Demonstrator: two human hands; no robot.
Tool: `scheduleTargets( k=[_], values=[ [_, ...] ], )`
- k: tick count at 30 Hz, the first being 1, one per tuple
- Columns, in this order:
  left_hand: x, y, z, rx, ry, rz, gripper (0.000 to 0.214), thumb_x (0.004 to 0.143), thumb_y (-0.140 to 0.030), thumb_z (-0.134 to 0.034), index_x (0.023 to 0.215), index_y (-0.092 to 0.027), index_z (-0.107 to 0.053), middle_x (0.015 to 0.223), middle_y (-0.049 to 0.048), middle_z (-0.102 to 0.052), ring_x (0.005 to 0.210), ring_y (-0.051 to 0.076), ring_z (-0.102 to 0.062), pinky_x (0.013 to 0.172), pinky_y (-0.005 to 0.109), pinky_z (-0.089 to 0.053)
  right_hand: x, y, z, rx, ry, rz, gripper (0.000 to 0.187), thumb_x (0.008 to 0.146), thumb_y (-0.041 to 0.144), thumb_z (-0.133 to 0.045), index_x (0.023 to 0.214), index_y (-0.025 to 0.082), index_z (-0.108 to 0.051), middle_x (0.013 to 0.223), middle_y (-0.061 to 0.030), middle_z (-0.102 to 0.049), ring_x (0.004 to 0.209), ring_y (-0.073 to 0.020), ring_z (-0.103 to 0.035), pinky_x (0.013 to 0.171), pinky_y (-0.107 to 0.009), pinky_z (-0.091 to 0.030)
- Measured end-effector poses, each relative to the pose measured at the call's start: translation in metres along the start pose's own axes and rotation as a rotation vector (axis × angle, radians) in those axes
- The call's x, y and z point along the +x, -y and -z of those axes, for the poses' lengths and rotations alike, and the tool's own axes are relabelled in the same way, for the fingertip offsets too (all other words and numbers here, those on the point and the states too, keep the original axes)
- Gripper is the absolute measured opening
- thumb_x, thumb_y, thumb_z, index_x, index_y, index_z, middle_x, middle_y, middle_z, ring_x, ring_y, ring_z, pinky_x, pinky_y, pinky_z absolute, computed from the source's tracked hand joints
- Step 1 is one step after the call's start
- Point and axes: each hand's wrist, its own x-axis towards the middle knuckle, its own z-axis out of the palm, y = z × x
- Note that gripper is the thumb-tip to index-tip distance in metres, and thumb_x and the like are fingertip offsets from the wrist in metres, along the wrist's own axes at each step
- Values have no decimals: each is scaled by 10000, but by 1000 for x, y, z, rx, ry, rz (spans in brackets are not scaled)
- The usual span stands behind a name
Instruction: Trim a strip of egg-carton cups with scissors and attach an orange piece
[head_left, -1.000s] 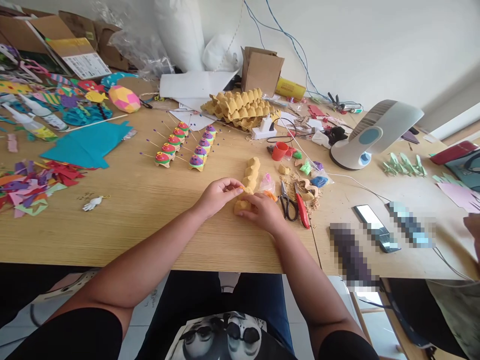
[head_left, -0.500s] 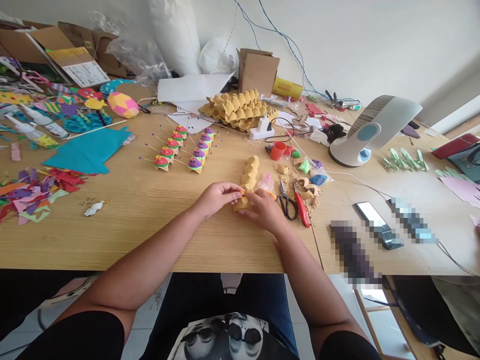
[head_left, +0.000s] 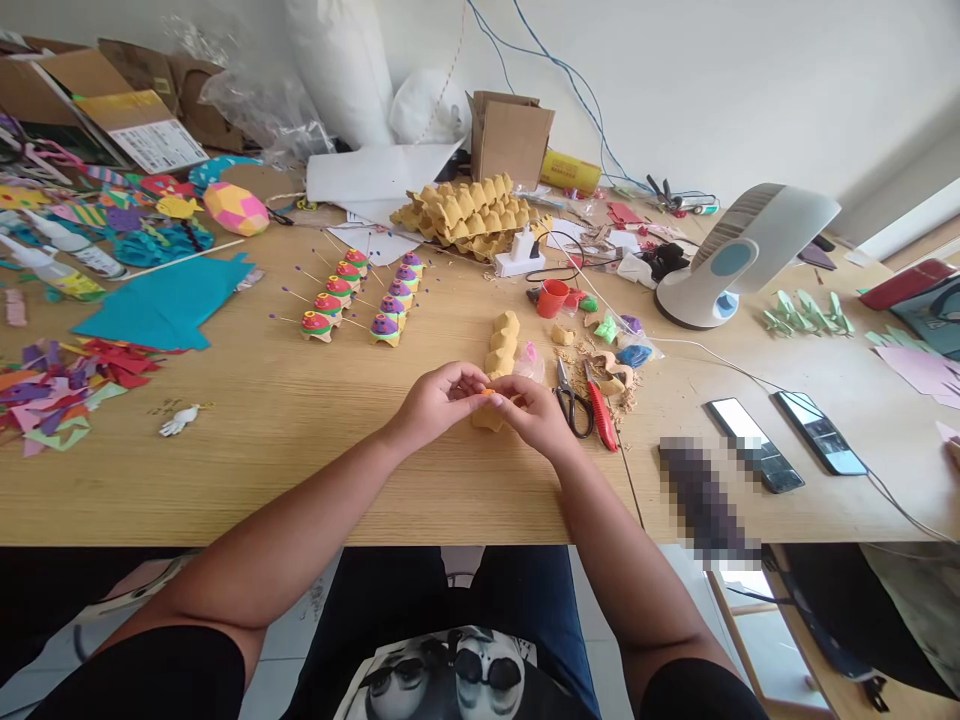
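Note:
Between the fingertips of both hands is a small piece of orange modelling clay [head_left: 487, 392]. My left hand [head_left: 439, 405] pinches it from the left, and my right hand [head_left: 534, 408] pinches it from the right. Under and behind the fingers lies a strip cut from a yellowish egg carton [head_left: 504, 335], its bumps upward; the hands partly hide its near end. Beside my right hand are a crumpled clear bag with something pink [head_left: 529, 362], black-handled scissors [head_left: 574, 408] and a red utility knife [head_left: 601, 410].
Two painted carton caterpillars [head_left: 334, 297] [head_left: 397, 297] with pin feelers stand to the left. Egg trays [head_left: 469, 215], a power strip [head_left: 519, 262] and a red cup [head_left: 553, 297] are farther back. A fan [head_left: 731, 260] and phones [head_left: 754, 445] sit right; paper scraps [head_left: 64, 390] lie left.
My fingers have drawn together around the orange clay, and my right hand has turned its fingers away from the carton strip's near end. The view has shifted slightly.

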Motion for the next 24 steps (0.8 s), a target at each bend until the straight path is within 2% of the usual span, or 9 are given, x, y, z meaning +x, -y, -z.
scheduleTargets(
  k=[5,9,11,16,20,24],
  values=[
    [-3,-11,0,191,-13,-215,258,896,-434,-805,997,-209,-730,953,50,-761,819,175,-717,766,307,-595,0,1,-1,299,42,-117,487,790,688,-819,836,217,-704,773,-9,-695,721,-157,-585,701,-297,-489],
    [-3,-16,2,335,-8,-384,292,883,-416,-833,1092,-230,-749,953,41,-765,820,174,-700,783,311,-587,1,-1,-2,417,4,-153,509,757,697,-839,787,217,-673,731,2,-673,682,-139,-550,702,-295,-482],
    [-3,-16,2,412,-20,-445,241,913,-379,-807,1101,-234,-764,965,46,-776,844,177,-704,806,316,-578,1,-1,-3,422,3,-144,517,763,703,-833,775,213,-670,721,5,-659,671,-131,-534,690,-287,-469],
    [-3,-17,2,479,-67,-451,178,986,-363,-715,1080,-242,-806,978,61,-788,900,189,-725,841,326,-569,0,2,-6,422,20,-137,536,784,743,-796,829,217,-698,741,3,-653,698,-140,-552,686,-284,-477],
    [-3,-17,2,478,-82,-467,156,970,-381,-732,993,-260,-827,942,49,-769,864,178,-711,797,313,-562,-1,3,-5,483,65,-167,526,719,680,-884,936,223,-742,801,0,-685,721,-139,-580,687,-275,-495],
    [-3,-18,3,518,-97,-510,146,958,-387,-747,899,-278,-824,871,34,-749,813,172,-682,759,315,-542,-2,0,-4,529,114,-201,492,691,633,-923,873,209,-751,744,12,-665,666,-121,-543,640,-260,-457]
  ],
)
